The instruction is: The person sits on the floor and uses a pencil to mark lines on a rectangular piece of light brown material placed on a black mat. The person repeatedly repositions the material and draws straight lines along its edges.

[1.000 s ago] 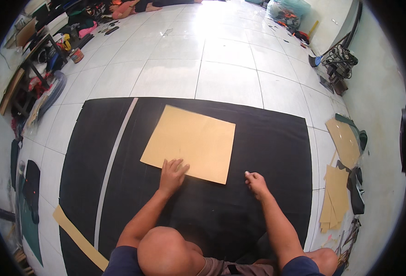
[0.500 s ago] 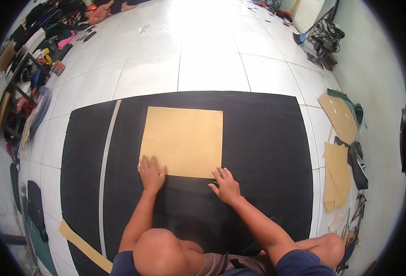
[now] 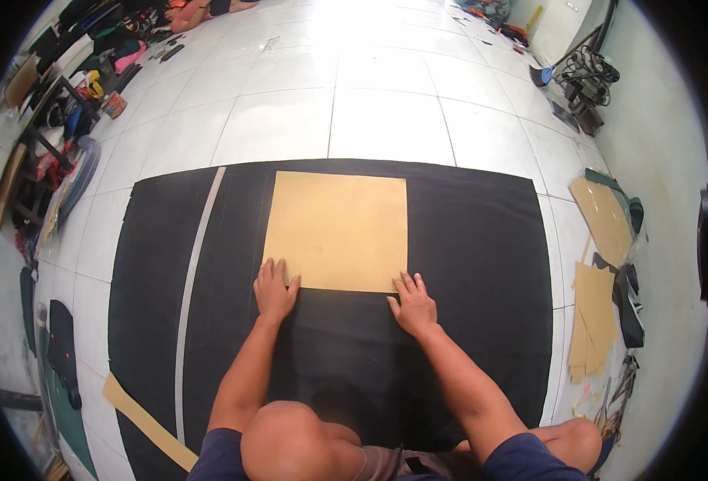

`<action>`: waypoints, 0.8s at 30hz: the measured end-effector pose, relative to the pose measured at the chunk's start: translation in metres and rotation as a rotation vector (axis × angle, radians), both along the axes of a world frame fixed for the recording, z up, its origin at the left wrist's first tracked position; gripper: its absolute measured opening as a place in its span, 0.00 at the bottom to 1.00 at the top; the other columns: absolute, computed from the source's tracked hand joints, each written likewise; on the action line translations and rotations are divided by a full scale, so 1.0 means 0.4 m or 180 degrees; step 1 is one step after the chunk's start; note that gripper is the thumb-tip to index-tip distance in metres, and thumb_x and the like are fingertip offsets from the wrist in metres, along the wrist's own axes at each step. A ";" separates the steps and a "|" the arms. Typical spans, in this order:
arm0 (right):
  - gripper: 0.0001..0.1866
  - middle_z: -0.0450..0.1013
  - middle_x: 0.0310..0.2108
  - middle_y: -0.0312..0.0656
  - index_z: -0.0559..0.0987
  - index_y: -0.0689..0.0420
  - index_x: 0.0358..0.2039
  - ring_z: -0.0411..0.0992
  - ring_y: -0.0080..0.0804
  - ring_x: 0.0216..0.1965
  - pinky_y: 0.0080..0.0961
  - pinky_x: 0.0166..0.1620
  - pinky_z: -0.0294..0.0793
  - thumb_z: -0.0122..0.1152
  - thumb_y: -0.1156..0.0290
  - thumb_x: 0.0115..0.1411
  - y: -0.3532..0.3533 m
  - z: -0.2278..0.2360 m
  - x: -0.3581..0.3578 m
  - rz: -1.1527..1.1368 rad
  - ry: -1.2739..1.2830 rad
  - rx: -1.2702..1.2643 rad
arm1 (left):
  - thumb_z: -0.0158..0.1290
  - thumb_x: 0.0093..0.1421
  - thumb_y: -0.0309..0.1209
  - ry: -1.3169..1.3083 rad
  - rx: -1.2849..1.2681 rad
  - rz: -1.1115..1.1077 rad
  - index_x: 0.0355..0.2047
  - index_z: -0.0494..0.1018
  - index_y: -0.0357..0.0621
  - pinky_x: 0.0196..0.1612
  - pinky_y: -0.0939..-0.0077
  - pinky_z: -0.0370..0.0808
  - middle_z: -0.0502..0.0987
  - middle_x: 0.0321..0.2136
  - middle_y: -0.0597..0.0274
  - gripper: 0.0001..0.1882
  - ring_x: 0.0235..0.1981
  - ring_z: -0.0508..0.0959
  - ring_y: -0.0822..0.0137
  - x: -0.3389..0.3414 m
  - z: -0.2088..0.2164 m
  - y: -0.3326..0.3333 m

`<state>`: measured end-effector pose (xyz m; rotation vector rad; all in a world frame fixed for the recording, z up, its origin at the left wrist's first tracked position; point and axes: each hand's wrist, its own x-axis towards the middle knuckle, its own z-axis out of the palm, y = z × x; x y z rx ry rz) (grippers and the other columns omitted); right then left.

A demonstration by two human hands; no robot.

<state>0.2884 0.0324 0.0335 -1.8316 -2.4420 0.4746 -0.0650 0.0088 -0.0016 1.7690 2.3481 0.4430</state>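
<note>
A square tan sheet of card (image 3: 338,228) lies flat on a wide black cloth (image 3: 482,240) spread over the floor, close to the cloth's far edge. My left hand (image 3: 275,293) rests at the sheet's near left corner, fingers stretched out over its edge, holding nothing. At the near right corner lies my right hand (image 3: 414,303), fingers extended against the corner with the thumb spread apart. Left of the sheet, a long pale straight strip, like a ruler, (image 3: 196,272) runs from the cloth's far edge toward me.
A narrow tan card strip (image 3: 149,425) lies across the cloth's near left. Several tan card pieces (image 3: 593,317) sit on the tiles at right, beside the wall. A cluttered rack (image 3: 49,152) stands at left. Far off at upper left, part of another person (image 3: 193,14) shows.
The tan sheet has slid away from me, nearer the cloth's far edge, and both hands have moved along with it. My view has shifted slightly too.
</note>
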 end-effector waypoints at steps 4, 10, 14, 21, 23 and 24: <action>0.28 0.61 0.74 0.41 0.72 0.48 0.68 0.58 0.52 0.75 0.46 0.63 0.77 0.59 0.53 0.70 0.007 0.008 0.011 -0.0031 -0.0047 -0.0032 | 0.58 0.68 0.47 -0.0318 -0.0097 0.0167 0.67 0.70 0.45 0.67 0.49 0.65 0.70 0.63 0.47 0.32 0.65 0.69 0.46 -0.022 0.040 0.065; 0.26 0.67 0.71 0.42 0.76 0.48 0.63 0.62 0.52 0.72 0.45 0.62 0.78 0.64 0.54 0.67 0.018 0.007 0.005 0.0025 0.0056 0.0203 | 0.59 0.67 0.46 -0.0261 0.0165 -0.0052 0.68 0.70 0.54 0.66 0.50 0.69 0.70 0.64 0.47 0.31 0.65 0.70 0.45 -0.186 0.086 0.275; 0.24 0.69 0.68 0.42 0.78 0.48 0.61 0.64 0.52 0.70 0.44 0.60 0.80 0.66 0.57 0.66 0.035 0.004 0.003 0.0130 0.0144 0.0295 | 0.58 0.68 0.48 0.0029 -0.0225 -0.0334 0.72 0.66 0.61 0.71 0.51 0.64 0.61 0.73 0.46 0.34 0.73 0.61 0.44 -0.215 0.125 0.437; 0.19 0.77 0.60 0.37 0.81 0.48 0.54 0.72 0.48 0.64 0.42 0.55 0.83 0.69 0.61 0.63 0.078 0.015 -0.007 0.0297 0.0495 0.0575 | 0.54 0.69 0.54 0.0178 -0.0299 -0.0218 0.70 0.69 0.65 0.76 0.45 0.53 0.59 0.75 0.47 0.31 0.76 0.56 0.45 -0.269 0.041 0.575; 0.17 0.79 0.56 0.37 0.83 0.48 0.51 0.75 0.47 0.60 0.41 0.52 0.83 0.70 0.61 0.63 0.099 0.018 -0.004 0.0091 0.0736 0.0448 | 0.55 0.69 0.53 0.0175 -0.0416 -0.0206 0.70 0.70 0.65 0.76 0.42 0.52 0.60 0.74 0.47 0.31 0.76 0.56 0.45 -0.282 0.031 0.576; 0.16 0.80 0.55 0.38 0.83 0.49 0.49 0.75 0.46 0.58 0.40 0.51 0.83 0.70 0.61 0.63 0.119 0.018 0.003 -0.0079 0.0945 0.0269 | 0.55 0.68 0.52 0.0139 -0.0254 -0.0273 0.68 0.71 0.65 0.76 0.41 0.50 0.62 0.73 0.48 0.29 0.75 0.57 0.45 -0.296 0.020 0.575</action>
